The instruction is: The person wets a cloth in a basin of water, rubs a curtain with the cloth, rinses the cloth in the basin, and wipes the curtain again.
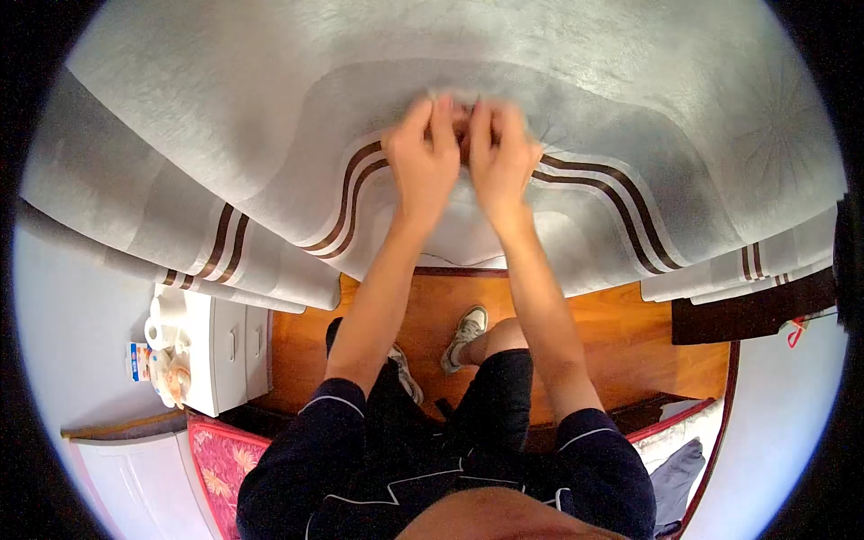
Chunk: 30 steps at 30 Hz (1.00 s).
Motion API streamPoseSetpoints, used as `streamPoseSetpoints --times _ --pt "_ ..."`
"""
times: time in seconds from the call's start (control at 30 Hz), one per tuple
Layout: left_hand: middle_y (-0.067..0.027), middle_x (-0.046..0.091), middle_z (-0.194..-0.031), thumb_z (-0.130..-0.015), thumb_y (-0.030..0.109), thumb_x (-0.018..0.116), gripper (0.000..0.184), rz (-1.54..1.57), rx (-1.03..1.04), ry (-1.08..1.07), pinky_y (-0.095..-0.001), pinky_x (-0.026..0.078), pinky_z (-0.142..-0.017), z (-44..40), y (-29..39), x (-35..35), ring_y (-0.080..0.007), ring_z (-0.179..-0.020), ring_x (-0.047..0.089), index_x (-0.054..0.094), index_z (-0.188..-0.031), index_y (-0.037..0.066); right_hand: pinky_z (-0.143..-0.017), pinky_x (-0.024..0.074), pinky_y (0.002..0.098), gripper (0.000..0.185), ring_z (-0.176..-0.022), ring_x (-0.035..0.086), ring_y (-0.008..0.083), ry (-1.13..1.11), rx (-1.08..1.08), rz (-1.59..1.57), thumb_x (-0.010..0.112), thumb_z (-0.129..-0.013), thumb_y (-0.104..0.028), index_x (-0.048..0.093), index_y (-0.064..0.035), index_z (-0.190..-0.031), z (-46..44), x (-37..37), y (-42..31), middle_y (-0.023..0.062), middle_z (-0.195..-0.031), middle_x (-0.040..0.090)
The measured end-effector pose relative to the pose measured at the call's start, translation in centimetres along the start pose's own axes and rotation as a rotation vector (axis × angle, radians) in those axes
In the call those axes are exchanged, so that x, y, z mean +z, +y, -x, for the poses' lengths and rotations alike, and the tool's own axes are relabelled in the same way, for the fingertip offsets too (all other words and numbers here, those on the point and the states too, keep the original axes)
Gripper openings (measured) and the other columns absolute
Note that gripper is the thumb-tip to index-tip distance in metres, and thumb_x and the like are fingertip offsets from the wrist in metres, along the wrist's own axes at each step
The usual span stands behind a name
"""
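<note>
A grey curtain (360,81) with dark brown double stripes hangs across the upper part of the view. Both hands are raised side by side at its middle, close together. My left hand (423,148) has its fingers bent and pinched on the curtain cloth. Beside it, my right hand (502,148) is closed in the same way on the cloth. The fingertips are blurred, and a small dark patch shows between the two hands. Whether they hold anything besides the cloth cannot be made out.
On the left, a white cabinet (229,346) carries paper rolls (160,331) and small items. A red floral cloth (220,468) lies lower left. Dark fabric (677,477) lies lower right, below a dark brown panel (756,308). Wooden floor (621,346) surrounds the feet.
</note>
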<state>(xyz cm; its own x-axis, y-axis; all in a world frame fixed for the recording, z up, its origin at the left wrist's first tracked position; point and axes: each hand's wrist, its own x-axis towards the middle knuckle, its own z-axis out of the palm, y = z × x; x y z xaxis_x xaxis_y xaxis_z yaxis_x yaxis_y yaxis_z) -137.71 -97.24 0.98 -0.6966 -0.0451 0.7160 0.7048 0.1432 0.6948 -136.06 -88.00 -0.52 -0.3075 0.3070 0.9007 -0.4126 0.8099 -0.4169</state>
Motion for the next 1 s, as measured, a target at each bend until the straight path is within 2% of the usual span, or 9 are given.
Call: streamPoseSetpoints --times 0.1,0.23,0.3,0.4,0.6,0.67,0.8,0.87,1.0 --pt "-0.0088 0.065 -0.067 -0.092 0.012 0.049 0.022 0.174 -0.074 0.006 -0.029 0.049 -0.06 -2.1 0.8 0.5 -0.0141 -0.063 0.064 0.06 -0.08 -0.002 -0.042 0.0431 0.0347 0.008 -0.044 0.057 0.0236 0.056 -0.041 -0.021 0.061 -0.082 -0.009 0.055 -0.0042 -0.083 -2.3 0.2 -0.5 0.0124 -0.055 0.055" --pt "-0.0095 0.065 -0.068 -0.092 0.013 0.049 0.022 0.086 -0.057 -0.002 -0.0286 0.05 -0.06 2.9 -3.1 0.6 -0.0141 -0.064 0.064 0.059 -0.081 -0.003 -0.04 0.0421 0.0342 0.007 -0.043 0.056 0.0226 0.025 -0.021 0.083 0.061 -0.083 -0.009 0.055 -0.0044 -0.084 3.5 -0.3 1.9 0.0106 -0.054 0.054" --pt "-0.0121 0.066 -0.067 -0.09 0.012 0.053 0.025 0.075 -0.062 -0.021 -0.0285 0.049 -0.051 4.8 -4.8 1.0 -0.0201 -0.057 0.066 0.055 -0.069 -0.002 -0.038 0.041 0.0326 0.008 -0.04 0.054 0.0209 -0.048 -0.001 0.067 0.06 -0.083 -0.009 0.054 -0.0038 -0.082 5.8 -0.4 2.8 0.0085 -0.051 0.053" --pt "-0.0133 0.066 -0.067 -0.09 0.011 0.053 0.024 0.12 0.0 -0.018 -0.0283 0.049 -0.051 3.8 -4.2 1.2 -0.0202 -0.056 0.066 0.054 -0.069 -0.002 -0.037 0.04 0.0307 0.01 -0.039 0.054 0.0189 -0.161 -0.023 0.143 0.059 -0.084 -0.009 0.052 -0.0035 -0.081 3.9 -1.2 2.5 0.0074 -0.05 0.054" --pt "-0.0142 0.066 -0.066 -0.09 0.01 0.052 0.025 0.263 0.083 -0.014 -0.0272 0.049 -0.049 -3.2 1.8 1.4 -0.0197 -0.057 0.066 0.052 -0.069 -0.003 -0.038 0.04 0.03 0.009 -0.041 0.056 0.0185 0.065 -0.08 0.004 0.057 -0.086 -0.009 0.051 -0.0029 -0.084 -4.2 -1.1 -0.3 0.0067 -0.051 0.056" --pt "-0.0127 0.066 -0.066 -0.089 0.009 0.053 0.023 0.298 0.075 -0.003 -0.0273 0.048 -0.047 -2.0 0.0 1.7 -0.0192 -0.055 0.065 0.053 -0.069 -0.002 -0.038 0.0409 0.0299 0.011 -0.041 0.056 0.0184 0.082 -0.079 0.049 0.058 -0.086 -0.013 0.052 -0.0036 -0.086 -2.2 -0.9 1.2 0.0062 -0.052 0.057" --pt "-0.0116 0.065 -0.066 -0.086 0.008 0.055 0.017 0.073 -0.038 -0.068 -0.0292 0.047 -0.048 5.2 -5.5 1.1 -0.0215 -0.056 0.065 0.053 -0.071 0.0 -0.04 0.0434 0.0315 0.014 -0.044 0.057 0.0176 -0.13 0.063 0.063 0.062 -0.082 -0.017 0.053 -0.007 -0.086 7.6 -0.9 5.4 0.0064 -0.055 0.058" --pt "-0.0132 0.064 -0.066 -0.086 0.007 0.055 0.016 -0.093 -0.091 -0.185 -0.0301 0.047 -0.05 10.5 -11.0 0.7 -0.0241 -0.057 0.064 0.054 -0.072 0.0 -0.041 0.0431 0.0273 0.012 -0.043 0.055 0.0147 -0.379 0.014 0.235 0.061 -0.084 -0.008 0.05 -0.0036 -0.081 13.4 -1.1 7.9 0.0082 -0.054 0.057" --pt "-0.0145 0.064 -0.066 -0.086 0.008 0.055 0.016 -0.044 -0.088 -0.239 -0.0312 0.047 -0.051 14.2 -13.6 -0.4 -0.0269 -0.055 0.063 0.054 -0.072 -0.001 -0.041 0.0433 0.0293 0.014 -0.042 0.055 0.0196 -0.443 0.032 0.093 0.061 -0.082 -0.005 0.048 -0.0042 -0.078 18.5 -0.6 9.5 0.0084 -0.053 0.055"
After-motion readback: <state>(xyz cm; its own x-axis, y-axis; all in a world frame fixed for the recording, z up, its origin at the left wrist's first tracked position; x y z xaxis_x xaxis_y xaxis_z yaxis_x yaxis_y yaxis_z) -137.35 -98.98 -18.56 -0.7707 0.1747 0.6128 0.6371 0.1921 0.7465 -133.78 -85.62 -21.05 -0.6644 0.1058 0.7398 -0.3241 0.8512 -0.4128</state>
